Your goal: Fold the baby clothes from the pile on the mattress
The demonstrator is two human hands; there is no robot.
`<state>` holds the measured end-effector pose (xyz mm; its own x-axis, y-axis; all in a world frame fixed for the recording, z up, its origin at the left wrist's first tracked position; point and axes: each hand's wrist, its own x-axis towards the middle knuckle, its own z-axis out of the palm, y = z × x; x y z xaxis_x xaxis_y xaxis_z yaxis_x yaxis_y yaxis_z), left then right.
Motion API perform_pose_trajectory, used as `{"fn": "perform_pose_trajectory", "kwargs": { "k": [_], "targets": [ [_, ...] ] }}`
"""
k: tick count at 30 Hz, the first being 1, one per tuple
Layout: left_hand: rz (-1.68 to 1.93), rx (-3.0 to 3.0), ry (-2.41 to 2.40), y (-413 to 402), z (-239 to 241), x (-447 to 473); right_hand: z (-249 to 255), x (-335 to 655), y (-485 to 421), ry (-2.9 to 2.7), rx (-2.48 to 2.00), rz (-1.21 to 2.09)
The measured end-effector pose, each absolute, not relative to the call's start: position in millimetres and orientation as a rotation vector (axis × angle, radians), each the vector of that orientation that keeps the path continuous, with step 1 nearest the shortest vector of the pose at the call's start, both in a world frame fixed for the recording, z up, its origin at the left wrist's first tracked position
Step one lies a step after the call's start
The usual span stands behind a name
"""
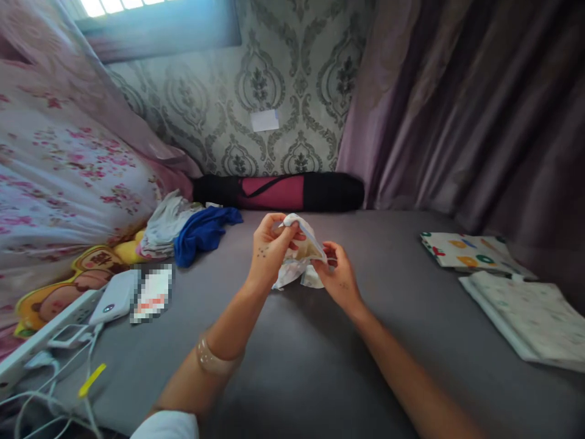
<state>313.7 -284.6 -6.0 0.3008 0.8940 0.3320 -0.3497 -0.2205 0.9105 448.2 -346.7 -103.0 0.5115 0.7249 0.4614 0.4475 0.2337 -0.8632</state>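
A small, thin white cloth item [313,249] with faint coloured print and a pale bluish edge is held up just above the grey bed surface. Its exact kind is hard to make out. My left hand [270,247] pinches its upper edge between thumb and fingers. Lower down on the right, my right hand [339,274] has its fingers closed on the side edge. Between the hands the cloth hangs loosely folded, its lower part close to the sheet. Part of it is hidden behind my fingers.
A blue cloth [201,233] and pale clothes [167,219] lie at left, near a power strip [50,335], a white power bank [116,296] and cables. Folded printed fabrics [532,314] lie at right. A black-and-maroon long bag [278,192] rests against the wall.
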Motion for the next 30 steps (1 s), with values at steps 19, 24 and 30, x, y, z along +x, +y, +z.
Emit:
{"fn": "perform_pose_trajectory", "kwargs": {
  "k": [19, 24, 30],
  "targets": [
    [1.340, 1.814, 0.646, -268, -23, 306, -71, 490, -362, -1.090, -1.418, 0.309],
    [1.254, 1.741, 0.707, -262, -30, 304, -58, 501, -370, -1.036, -1.381, 0.294],
    [1.092, 1.549, 0.654, -258, -37, 304, -50, 513, -376, -1.023, -1.359, 0.277]
  ]
}}
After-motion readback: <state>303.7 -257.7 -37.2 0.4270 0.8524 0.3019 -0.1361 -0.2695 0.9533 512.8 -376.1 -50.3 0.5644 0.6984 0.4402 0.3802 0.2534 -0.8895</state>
